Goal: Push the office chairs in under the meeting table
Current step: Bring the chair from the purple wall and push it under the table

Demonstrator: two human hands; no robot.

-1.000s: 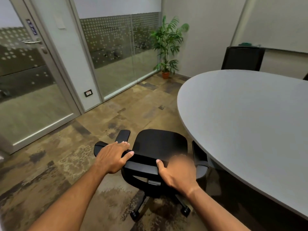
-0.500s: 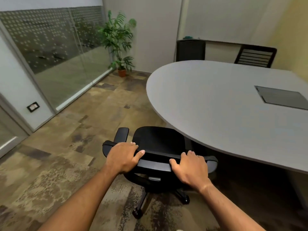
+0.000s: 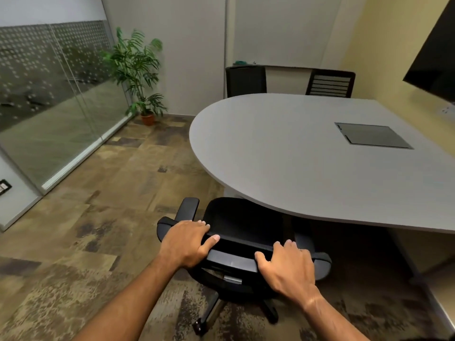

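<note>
A black office chair (image 3: 236, 220) on castors stands at the rounded near end of the grey meeting table (image 3: 283, 153). The front right part of its seat lies under the table's edge; its left armrest is still outside. My left hand (image 3: 187, 242) grips the left end of the backrest's top edge. My right hand (image 3: 286, 267) grips the right end of the same edge. Two more black chairs stand at the table's far side: a solid-backed chair (image 3: 246, 81) and a slatted-backed chair (image 3: 330, 83).
A potted plant (image 3: 140, 77) stands in the far corner by the frosted glass wall (image 3: 49, 94). A dark hatch panel (image 3: 371, 136) is set into the tabletop. A black screen (image 3: 435, 52) hangs on the yellow wall at right. Patterned carpet spreads to the left.
The chair has rolled toward the table, and its seat now reaches under the edge. My view has swung right, showing more of the table. Both hands keep their grip on the backrest.
</note>
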